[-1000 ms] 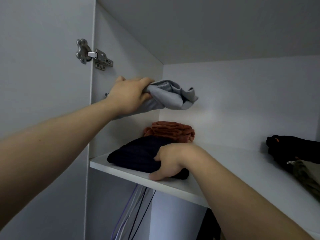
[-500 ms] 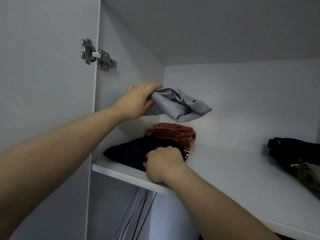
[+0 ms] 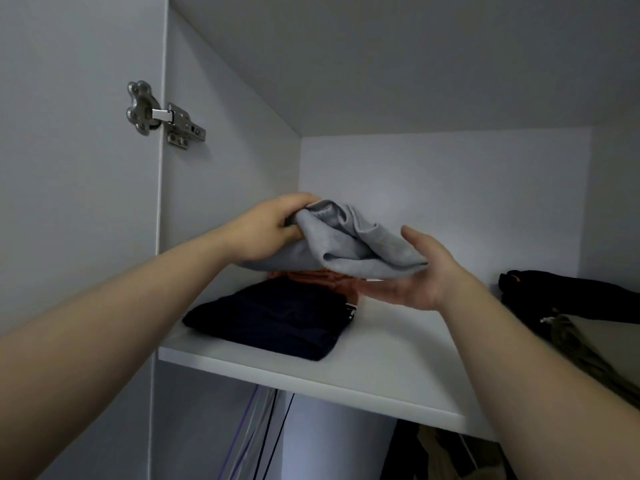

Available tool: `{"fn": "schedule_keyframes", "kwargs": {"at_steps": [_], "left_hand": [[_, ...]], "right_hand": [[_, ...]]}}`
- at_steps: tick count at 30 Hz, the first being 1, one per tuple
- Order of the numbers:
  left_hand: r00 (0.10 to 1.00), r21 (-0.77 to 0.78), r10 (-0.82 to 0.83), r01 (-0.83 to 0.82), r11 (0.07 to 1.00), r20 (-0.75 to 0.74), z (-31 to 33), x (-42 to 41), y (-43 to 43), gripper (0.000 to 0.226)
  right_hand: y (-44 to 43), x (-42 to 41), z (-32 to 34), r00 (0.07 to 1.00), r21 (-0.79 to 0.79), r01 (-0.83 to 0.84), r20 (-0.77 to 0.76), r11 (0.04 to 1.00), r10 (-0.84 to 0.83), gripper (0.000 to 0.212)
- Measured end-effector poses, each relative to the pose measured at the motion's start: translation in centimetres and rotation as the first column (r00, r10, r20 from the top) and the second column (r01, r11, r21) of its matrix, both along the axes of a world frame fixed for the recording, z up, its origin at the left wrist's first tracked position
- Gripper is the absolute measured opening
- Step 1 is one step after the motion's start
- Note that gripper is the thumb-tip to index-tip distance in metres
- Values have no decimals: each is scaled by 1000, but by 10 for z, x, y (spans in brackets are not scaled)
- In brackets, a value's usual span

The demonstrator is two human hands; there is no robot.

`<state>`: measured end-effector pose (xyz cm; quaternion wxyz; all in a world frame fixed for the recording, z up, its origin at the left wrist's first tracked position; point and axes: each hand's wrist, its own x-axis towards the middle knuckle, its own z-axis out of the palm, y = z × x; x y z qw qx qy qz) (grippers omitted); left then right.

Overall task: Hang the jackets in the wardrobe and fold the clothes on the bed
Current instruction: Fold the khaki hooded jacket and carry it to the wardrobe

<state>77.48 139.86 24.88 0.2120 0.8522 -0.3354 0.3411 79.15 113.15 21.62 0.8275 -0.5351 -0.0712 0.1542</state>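
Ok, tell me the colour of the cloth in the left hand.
The cloth is plain light grey; head view.

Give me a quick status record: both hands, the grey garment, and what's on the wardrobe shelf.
left hand: grips the left end of the grey garment
right hand: open, palm up under its right end
grey garment: bunched, held above the shelf
shelf: folded navy garment at front left, rust-orange garment behind it, dark clothes pile at far right

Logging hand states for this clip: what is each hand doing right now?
Left hand: grips the grey garment at one end.
Right hand: open, palm up, under the garment's other end.
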Motion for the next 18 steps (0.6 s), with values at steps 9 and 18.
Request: {"fn": "schedule_keyframes", "kwargs": {"at_steps": [9,18], "left_hand": [[979,-160,-26,-7,987,-201,20,3,-4,50],[670,-568,-211,-373,734,-712,-11,17,24,22]], "right_hand": [[74,15,-6,966,179,-240,145,954,216,37],[133,33,-25,973,80,66,215,995,-82,48]]}}
